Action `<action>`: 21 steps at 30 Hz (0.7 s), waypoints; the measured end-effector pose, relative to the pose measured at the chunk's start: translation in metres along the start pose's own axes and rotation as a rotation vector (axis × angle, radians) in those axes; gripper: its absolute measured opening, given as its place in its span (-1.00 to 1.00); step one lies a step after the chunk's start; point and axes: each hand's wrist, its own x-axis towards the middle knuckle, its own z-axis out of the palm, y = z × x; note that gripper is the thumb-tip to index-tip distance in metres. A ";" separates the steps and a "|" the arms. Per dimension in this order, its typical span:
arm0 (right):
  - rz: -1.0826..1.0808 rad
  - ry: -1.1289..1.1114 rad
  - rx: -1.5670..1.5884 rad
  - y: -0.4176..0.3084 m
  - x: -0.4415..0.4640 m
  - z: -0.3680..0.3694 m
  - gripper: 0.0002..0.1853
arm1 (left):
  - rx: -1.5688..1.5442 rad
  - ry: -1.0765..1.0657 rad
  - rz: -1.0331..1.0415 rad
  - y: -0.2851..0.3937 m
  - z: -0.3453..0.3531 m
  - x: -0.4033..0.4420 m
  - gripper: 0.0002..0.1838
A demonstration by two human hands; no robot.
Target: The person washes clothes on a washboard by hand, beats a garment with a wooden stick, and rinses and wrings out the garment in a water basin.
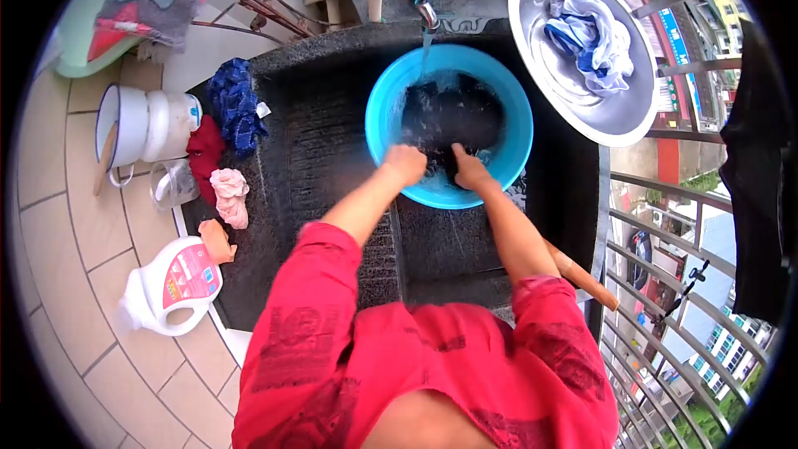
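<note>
A bright blue plastic basin point(517, 129) stands in the dark stone sink, holding water and a dark, soaked cloth point(457, 116). Water runs into it from the tap point(426, 12) above. At the basin's near left rim, my left hand point(406, 165) is closed on the edge of the cloth. My right hand point(472, 171) reaches over the near rim a little to the right, its fingers closed on the same cloth. The fingertips of both hands are partly hidden by the cloth and water.
A metal basin point(532, 41) with a white-and-blue garment point(590, 41) rests at upper right. Along the left ledge lie blue point(235, 104), dark red point(206, 156) and pink point(230, 195) cloths. A detergent bottle point(174, 287) and enamel mug point(125, 129) are nearby. Window bars point(665, 299) line the right.
</note>
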 end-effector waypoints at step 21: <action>-1.280 0.949 0.740 -0.215 -0.353 -0.357 -0.57 | 0.707 1.145 0.343 0.053 -0.444 -0.277 -0.31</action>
